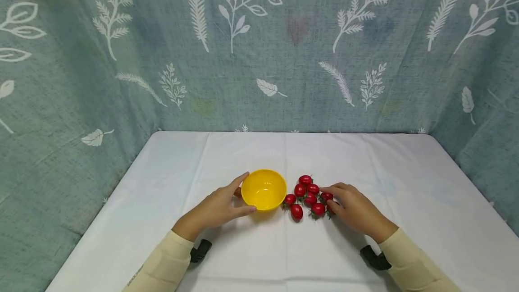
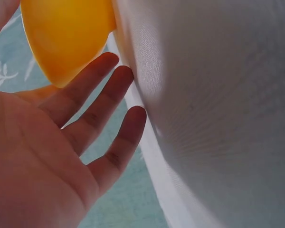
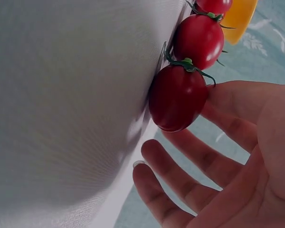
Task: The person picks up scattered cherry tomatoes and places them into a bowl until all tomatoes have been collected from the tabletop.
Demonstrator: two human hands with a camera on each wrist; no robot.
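Observation:
A yellow bowl [image 1: 264,191] stands upright on the white cloth, its inside bare. My left hand [image 1: 219,205] holds it from the left, thumb on the near rim and index finger at the far rim. In the left wrist view the other fingers [image 2: 107,107] spread loosely beside the bowl [image 2: 69,35]. Several red cherry tomatoes [image 1: 310,199] with green stalks lie clustered right of the bowl. Around the rightmost ones, my right hand [image 1: 354,207] has its fingers spread. In the right wrist view its thumb touches or nearly touches the nearest tomato [image 3: 178,98]; the other fingers are loosely bent.
A white cloth [image 1: 243,256] covers the table, with creases running across it. Blue-green curtains [image 1: 259,66] with white leaf prints stand behind and at both sides. Dark straps [image 1: 375,258] sit on both wrists, below cream sleeves [image 1: 417,260].

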